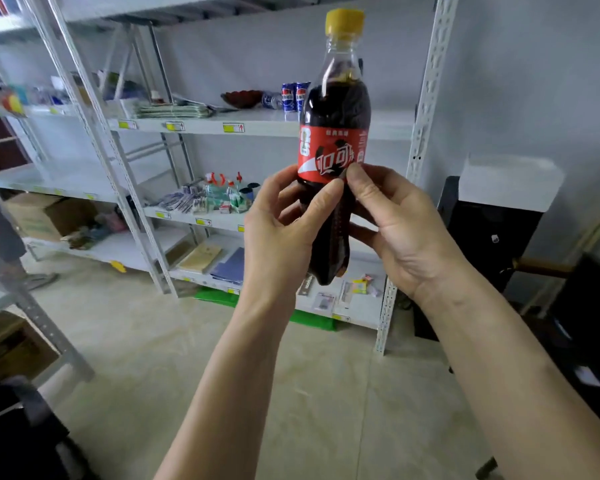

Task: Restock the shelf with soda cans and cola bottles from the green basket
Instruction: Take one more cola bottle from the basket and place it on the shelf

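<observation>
A cola bottle with a yellow cap and a red label stands upright in the air in front of me. My left hand grips its lower body from the left. My right hand holds it from the right, thumb pressed on the label's lower edge. Behind the bottle, two blue soda cans stand on the upper white shelf. The green basket shows only partly on the floor under the lowest shelf, behind my left forearm.
The metal rack has a perforated upright just right of the bottle. A dark red dish and folded papers lie on the upper shelf. Spray bottles fill the shelf below. A black cabinet stands at the right.
</observation>
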